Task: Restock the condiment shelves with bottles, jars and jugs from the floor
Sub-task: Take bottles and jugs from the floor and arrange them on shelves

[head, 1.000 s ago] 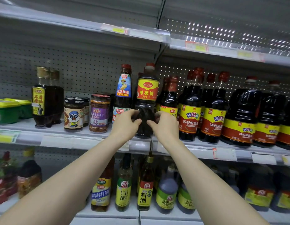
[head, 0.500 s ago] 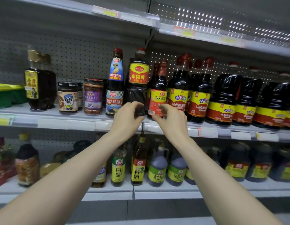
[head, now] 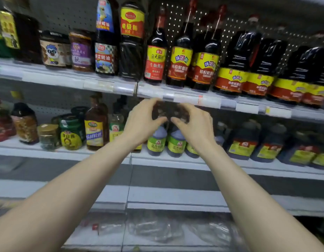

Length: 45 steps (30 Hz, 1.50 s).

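Condiment aisle, seen through my headset feed: the left hand and right hand hang side by side before the lower shelf, fingers curled toward each other around a dark, blurred patch; I cannot tell whether either grips anything. The big soy sauce bottle, full of near-black liquid under a red-and-yellow label, stands upright on the upper shelf, between the blue-labelled oyster sauce bottle and a slim red-labelled soy bottle. Right of these stand dark soy sauce jugs; to the left, a purple-labelled jar of brownish paste. Green-labelled vinegar jugs sit behind the hands.
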Available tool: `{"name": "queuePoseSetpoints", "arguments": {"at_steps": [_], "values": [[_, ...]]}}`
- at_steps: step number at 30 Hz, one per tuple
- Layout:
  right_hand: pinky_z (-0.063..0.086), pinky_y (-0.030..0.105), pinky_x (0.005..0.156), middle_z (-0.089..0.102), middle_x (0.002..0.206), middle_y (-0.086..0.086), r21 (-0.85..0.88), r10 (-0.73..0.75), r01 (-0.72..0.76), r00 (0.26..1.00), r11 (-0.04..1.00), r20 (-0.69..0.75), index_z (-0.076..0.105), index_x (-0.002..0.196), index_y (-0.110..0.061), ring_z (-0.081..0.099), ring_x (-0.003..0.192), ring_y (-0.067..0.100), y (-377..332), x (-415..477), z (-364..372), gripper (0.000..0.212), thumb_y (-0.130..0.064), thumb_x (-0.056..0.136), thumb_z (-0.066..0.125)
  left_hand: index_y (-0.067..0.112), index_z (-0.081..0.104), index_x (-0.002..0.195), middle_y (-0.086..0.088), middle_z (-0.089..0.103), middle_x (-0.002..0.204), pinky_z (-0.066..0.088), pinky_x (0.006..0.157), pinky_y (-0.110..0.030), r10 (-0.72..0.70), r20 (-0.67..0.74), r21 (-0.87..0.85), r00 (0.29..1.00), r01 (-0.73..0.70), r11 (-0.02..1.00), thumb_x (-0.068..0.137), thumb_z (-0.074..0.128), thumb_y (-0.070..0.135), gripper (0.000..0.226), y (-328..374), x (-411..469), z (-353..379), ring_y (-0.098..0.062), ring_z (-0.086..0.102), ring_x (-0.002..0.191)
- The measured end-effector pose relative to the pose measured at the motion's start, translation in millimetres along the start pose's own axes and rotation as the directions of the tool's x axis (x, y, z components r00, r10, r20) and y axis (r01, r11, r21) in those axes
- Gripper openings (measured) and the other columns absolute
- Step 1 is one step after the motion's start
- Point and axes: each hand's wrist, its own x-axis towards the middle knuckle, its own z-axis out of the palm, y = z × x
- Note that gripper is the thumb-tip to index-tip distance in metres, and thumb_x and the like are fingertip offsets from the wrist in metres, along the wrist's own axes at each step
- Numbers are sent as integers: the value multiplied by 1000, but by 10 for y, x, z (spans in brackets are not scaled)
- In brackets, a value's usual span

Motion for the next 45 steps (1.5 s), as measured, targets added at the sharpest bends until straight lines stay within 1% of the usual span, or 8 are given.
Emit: {"name": "queuePoseSetpoints", "arguments": {"at_steps": [9, 14, 18, 25, 33, 37, 41, 45], "values": [[45, 32, 78, 74, 112, -1, 11, 49, -51, 994, 999, 98, 65, 125, -22, 67, 104, 23, 929, -987, -221, 41, -35, 87, 73, 16, 60, 127, 0, 66, 119, 50, 92, -36, -63, 126, -64, 990, 72, 995, 79, 76, 27, 51, 495, -910, 942, -17, 62, 108], [45, 36, 93, 70, 125, -1, 42, 108, -118, 976, 992, 190, 63, 131, -20, 63, 115, 23, 1376, -1538, -134, 45, -35, 89, 71, 17, 60, 127, 4, 65, 116, 36, 76, -2, -144, 207, -97, 968, 166, 981, 80, 77, 24, 51, 544, -1447, 1376, -9, 60, 99], [48, 38, 94, 68, 129, 2, 53, 163, -185, 945, 981, 284, 60, 134, -19, 63, 118, 25, 1676, -2026, 28, 46, -33, 91, 70, 21, 57, 130, 2, 64, 120, 43, 82, -21, -228, 312, -43, 923, 253, 966, 81, 76, 29, 52, 474, -1882, 1720, -12, 61, 102], [46, 35, 100, 66, 133, 0, 32, 285, -330, 855, 943, 433, 61, 134, -18, 61, 121, 24, 2094, -2768, 427, 45, -26, 92, 70, 20, 57, 130, 1, 63, 120, 48, 92, -31, -347, 458, -29, 819, 403, 915, 82, 76, 24, 52, 208, -2519, 2264, -15, 61, 103], [44, 35, 100, 63, 136, 3, -39, 380, -446, 711, 894, 592, 59, 137, -17, 59, 123, 25, 2371, -3650, 1096, 47, -18, 91, 70, 21, 56, 133, 1, 62, 124, 48, 92, -29, -450, 605, 26, 656, 549, 836, 82, 76, 19, 54, -402, -3346, 2793, -14, 60, 109], [48, 38, 93, 66, 130, 8, -51, 408, -495, 648, 867, 643, 59, 137, -15, 63, 114, 29, 2405, -4127, 1426, 49, -12, 89, 71, 17, 57, 133, -1, 63, 126, 44, 93, -20, -480, 642, 65, 598, 581, 811, 83, 76, 17, 54, -724, -3871, 2953, -14, 60, 112], [43, 32, 80, 71, 113, 8, -72, 412, -500, 615, 863, 672, 64, 130, -12, 61, 99, 22, 2458, -4607, 1836, 49, -7, 83, 76, 19, 55, 135, -2, 61, 130, 46, 98, -30, -538, 685, 156, 491, 623, 767, 84, 74, 16, 55, -1082, -4480, 3119, -17, 59, 115], [43, 33, 85, 70, 121, 9, -109, 421, -520, 531, 847, 736, 62, 132, -12, 65, 109, 33, 2555, -5036, 2234, 51, -10, 83, 76, 18, 54, 136, -4, 60, 129, 43, 95, -23, -571, 713, 201, 407, 662, 722, 83, 74, 12, 56, -1382, -5030, 3248, -18, 58, 114]]}}
